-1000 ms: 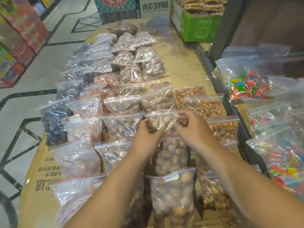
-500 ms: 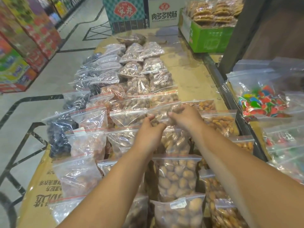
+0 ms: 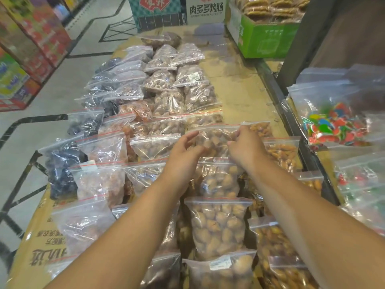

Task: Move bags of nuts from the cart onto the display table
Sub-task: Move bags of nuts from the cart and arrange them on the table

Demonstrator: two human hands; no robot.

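Closest to the person, a zip bag with a white label (image 3: 220,270) lies at the near end of a column of clear bags filled with pale, walnut-like nuts. Just beyond it is a fuller bag (image 3: 218,226) of the same nuts. A row of bags of orange-brown almonds (image 3: 279,245) runs to the right of the column. To the left lie bags of pinkish pieces (image 3: 98,182) and bags of dark dried fruit (image 3: 60,170). All rest on the display table (image 3: 235,80), which is covered with flattened cardboard.

Both bare forearms reach out over the column. The right hand (image 3: 244,148) pinches the right side of the bag of nuts (image 3: 214,138) just under its red-lined seal. The left hand (image 3: 183,157) is at the bag's left side, thumb raised and fingers bent against the plastic; I cannot tell whether it grips. The bag sits in the column, its lower part over the top of the next bag, with almonds just beside it on the right.

Farther on, overlapping rows of bags continue toward the table's far end. To the right, past a dark metal edge, are bags of bright coloured candies (image 3: 337,126). At the back stand a green box (image 3: 266,40) heaped with round biscuits, a white carton (image 3: 206,9) with Chinese print, and a teal carton (image 3: 154,13).
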